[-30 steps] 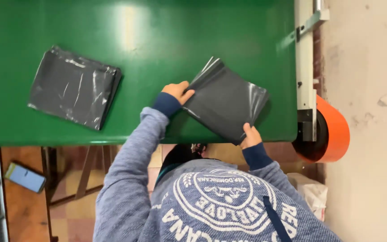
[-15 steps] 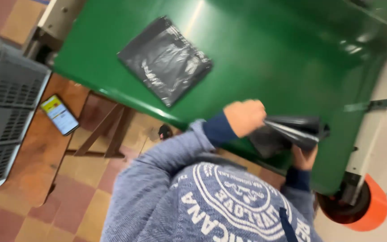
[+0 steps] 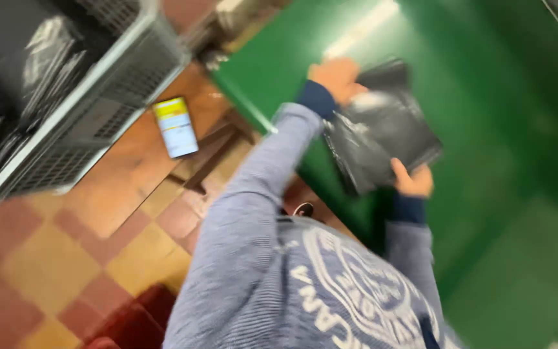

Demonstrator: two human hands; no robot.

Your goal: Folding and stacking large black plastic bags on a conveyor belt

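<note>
I hold a flat dark grey plastic mailer bag (image 3: 379, 139) with both hands above the near corner of a green table (image 3: 479, 103). My left hand (image 3: 337, 76) grips the bag's far upper corner. My right hand (image 3: 412, 181) grips its near lower edge, thumb on top. The frame is blurred by head motion. A second dark bag seen before on the table is hidden behind the held one or out of view.
A grey plastic crate (image 3: 79, 97) holding several dark bags (image 3: 20, 64) stands at the left on the tiled floor (image 3: 66, 258). A phone with a lit screen (image 3: 175, 127) lies on a wooden surface between crate and table.
The bag has been lifted off the table and carried left in both hands. My head has swung left, bringing the crate and floor into view.
</note>
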